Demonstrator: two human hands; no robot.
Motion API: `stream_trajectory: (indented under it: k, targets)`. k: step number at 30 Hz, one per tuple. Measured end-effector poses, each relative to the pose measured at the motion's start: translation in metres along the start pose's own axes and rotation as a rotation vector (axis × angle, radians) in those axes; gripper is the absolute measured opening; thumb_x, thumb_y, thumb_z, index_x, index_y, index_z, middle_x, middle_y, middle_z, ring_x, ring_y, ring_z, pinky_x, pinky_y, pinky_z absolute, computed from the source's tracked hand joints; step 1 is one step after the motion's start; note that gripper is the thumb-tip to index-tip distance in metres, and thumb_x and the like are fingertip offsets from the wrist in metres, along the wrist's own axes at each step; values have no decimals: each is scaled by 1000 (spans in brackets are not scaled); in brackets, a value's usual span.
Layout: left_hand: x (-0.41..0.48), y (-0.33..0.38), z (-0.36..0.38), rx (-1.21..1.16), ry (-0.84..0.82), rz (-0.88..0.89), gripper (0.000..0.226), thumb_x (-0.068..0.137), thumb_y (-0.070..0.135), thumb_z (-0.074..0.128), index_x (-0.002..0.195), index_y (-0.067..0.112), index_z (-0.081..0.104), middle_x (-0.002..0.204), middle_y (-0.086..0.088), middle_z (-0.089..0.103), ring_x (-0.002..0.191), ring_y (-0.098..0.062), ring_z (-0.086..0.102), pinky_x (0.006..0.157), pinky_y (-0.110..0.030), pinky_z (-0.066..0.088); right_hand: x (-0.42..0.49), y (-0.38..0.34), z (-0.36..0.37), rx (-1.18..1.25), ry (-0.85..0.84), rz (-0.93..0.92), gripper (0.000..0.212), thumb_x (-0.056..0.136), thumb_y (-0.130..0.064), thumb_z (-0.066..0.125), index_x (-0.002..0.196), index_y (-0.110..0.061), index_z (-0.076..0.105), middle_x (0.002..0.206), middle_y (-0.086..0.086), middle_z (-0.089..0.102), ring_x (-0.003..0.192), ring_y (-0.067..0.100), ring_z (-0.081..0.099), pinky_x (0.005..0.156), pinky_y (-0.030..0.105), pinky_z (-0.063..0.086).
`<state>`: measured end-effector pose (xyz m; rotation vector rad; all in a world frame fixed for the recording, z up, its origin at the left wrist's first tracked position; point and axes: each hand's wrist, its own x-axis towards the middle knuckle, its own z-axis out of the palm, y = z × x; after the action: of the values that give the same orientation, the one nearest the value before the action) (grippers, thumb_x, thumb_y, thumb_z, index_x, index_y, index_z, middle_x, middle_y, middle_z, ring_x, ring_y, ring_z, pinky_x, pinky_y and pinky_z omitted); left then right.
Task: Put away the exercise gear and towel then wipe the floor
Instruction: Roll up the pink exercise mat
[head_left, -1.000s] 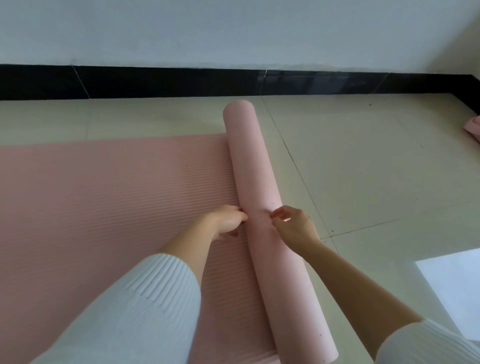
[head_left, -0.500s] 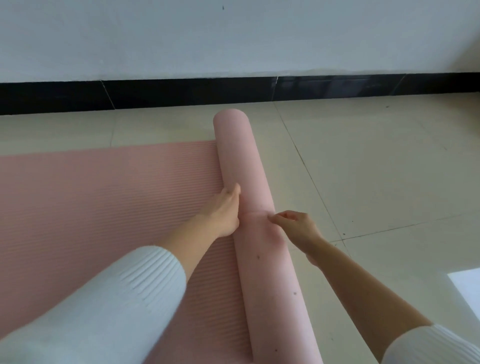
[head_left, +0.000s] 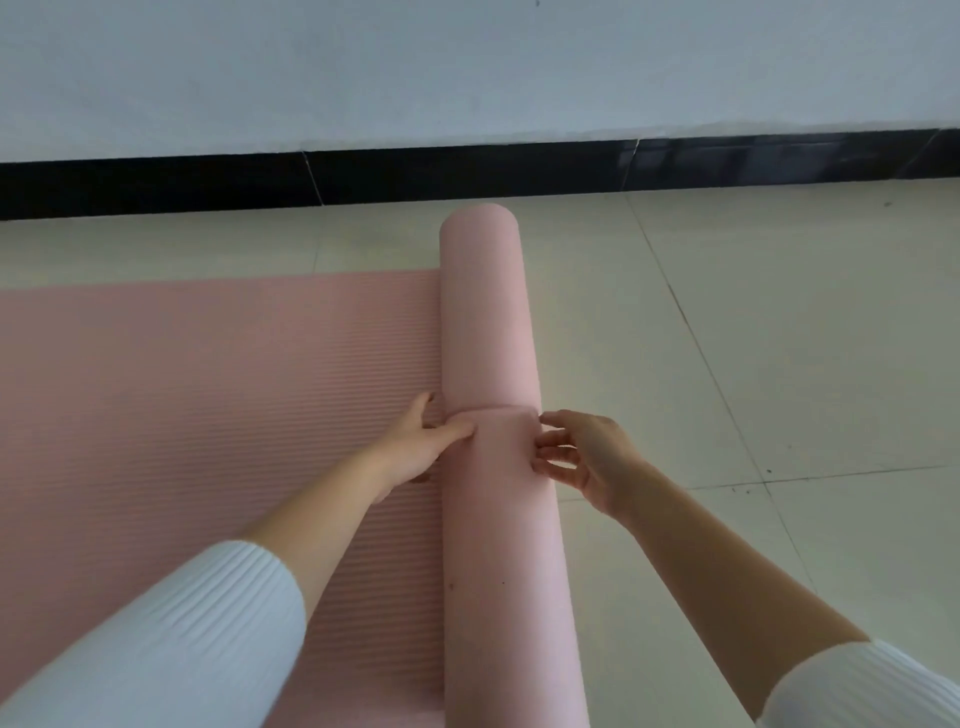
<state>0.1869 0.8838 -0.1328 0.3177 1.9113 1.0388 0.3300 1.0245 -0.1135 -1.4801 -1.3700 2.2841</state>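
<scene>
Pink foam under your fingertips (head_left: 553, 440): your right hand (head_left: 592, 460) has its fingers half-bent and spread, tips touching the right side of the rolled yoga mat (head_left: 488, 322), nothing gripped. Your left hand (head_left: 415, 454) has near-straight fingers and its thumb pressing the roll's left side. The roll lies on the tiled floor (head_left: 727, 364), pointing at the black skirting (head_left: 467, 174). The unrolled part (head_left: 208, 389) spreads left.
</scene>
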Motion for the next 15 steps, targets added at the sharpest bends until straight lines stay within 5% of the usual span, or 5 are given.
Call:
stream_trajectory:
  k: [2, 7, 10, 12, 15]
  targets:
    - [-3, -7, -15, -11, 98, 49, 83, 82, 26, 71, 146, 39, 20, 126, -5, 50, 106, -16, 55, 92, -33, 45, 0, 3, 11, -227, -3, -92, 11, 92, -16, 60, 95, -9, 68, 78, 2, 56, 66, 13, 52, 67, 30, 49]
    - [-14, -24, -45, 69, 267, 175, 57, 75, -2, 72, 118, 33, 56, 117, -7, 58, 87, -16, 57, 76, -26, 47, 0, 0, 40, -361, -118, -138, 20, 89, -33, 61, 97, -22, 75, 109, -18, 61, 107, 10, 53, 91, 38, 40]
    - [-27, -31, -55, -82, 211, -12, 24, 89, 27, 61, 112, 26, 67, 104, 0, 70, 84, -12, 65, 73, -24, 48, 0, 3, 57, -389, -120, -220, 24, 91, -36, 58, 93, -19, 76, 114, -11, 64, 111, 13, 56, 80, 27, 38]
    - [-35, -36, -64, -119, 173, -141, 34, 87, 54, 54, 103, 28, 70, 97, 5, 72, 86, -15, 69, 77, -31, 52, -3, 6, 69, -336, -160, -221, 26, 92, -36, 57, 97, -18, 75, 110, -10, 67, 108, 11, 60, 73, 22, 35]
    - [-40, -46, -72, -81, 70, -159, 43, 82, 63, 54, 109, 32, 66, 104, 11, 69, 93, -10, 65, 78, -28, 51, -1, 8, 88, -219, -232, -160, 28, 90, -37, 57, 107, -18, 70, 106, -3, 72, 105, 11, 62, 85, 36, 40]
